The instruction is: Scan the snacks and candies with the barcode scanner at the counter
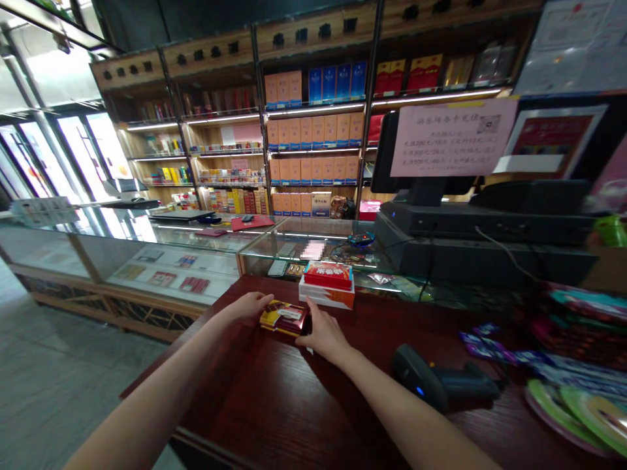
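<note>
A flat yellow and dark red snack packet [285,318] lies on the dark wooden counter [274,385], apparently stacked on another like it. At its left end, my left hand [251,305] grips it with fingers and thumb. My right hand [324,331] closes on the right end, its thumb at the near corner and its fingers along the far side. Just behind the packet sits a red packet [328,275] on top of a white and orange box [326,294].
A black barcode scanner [441,378] lies right of my right forearm. Purple wrappers [484,343] and green round packs [573,411] are farther right. Behind stand a glass display counter [196,235], a monitor [385,153] with a pink sign [453,138], and shelves of boxes [316,134].
</note>
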Motion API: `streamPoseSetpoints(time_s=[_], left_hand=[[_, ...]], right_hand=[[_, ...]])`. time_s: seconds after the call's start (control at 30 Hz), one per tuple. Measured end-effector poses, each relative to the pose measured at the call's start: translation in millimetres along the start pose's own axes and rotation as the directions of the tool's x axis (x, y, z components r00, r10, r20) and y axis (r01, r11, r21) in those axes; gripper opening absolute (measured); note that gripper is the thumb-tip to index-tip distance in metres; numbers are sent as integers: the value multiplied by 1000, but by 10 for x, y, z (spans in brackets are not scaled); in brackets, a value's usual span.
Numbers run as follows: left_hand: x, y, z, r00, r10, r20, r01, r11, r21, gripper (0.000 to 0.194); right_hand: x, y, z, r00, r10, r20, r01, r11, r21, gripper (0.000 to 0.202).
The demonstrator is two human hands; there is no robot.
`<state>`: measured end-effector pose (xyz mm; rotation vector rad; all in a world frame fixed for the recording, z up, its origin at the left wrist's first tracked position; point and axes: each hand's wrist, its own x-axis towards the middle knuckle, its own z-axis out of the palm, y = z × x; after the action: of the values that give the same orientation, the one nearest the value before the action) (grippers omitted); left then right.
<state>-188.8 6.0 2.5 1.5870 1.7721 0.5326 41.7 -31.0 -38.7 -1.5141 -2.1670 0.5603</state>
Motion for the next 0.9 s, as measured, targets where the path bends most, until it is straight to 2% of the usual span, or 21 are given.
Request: streamPoseSetpoints(time_s=[0.2,0.43,0.63,0.9], left_hand=[[-122,43,35,996,-82,41,87,985,-148,59],[-216,95,34,993,-84,88,106,952,-287,65],[-161,212,101,993,-76,93,97,964,-249,56],[-56,261,274,994,-84,71,97,976,-197,43]], right_hand=[[-4,-2,-7,1000,-26,-10,27,997,69,98],[41,75,-124,993,-112,-40,117,981,155,96],[89,120,-201,988,-143,-56,150,978,145,82],[8,204,-213,995,-95,-36,99,981,166,87]])
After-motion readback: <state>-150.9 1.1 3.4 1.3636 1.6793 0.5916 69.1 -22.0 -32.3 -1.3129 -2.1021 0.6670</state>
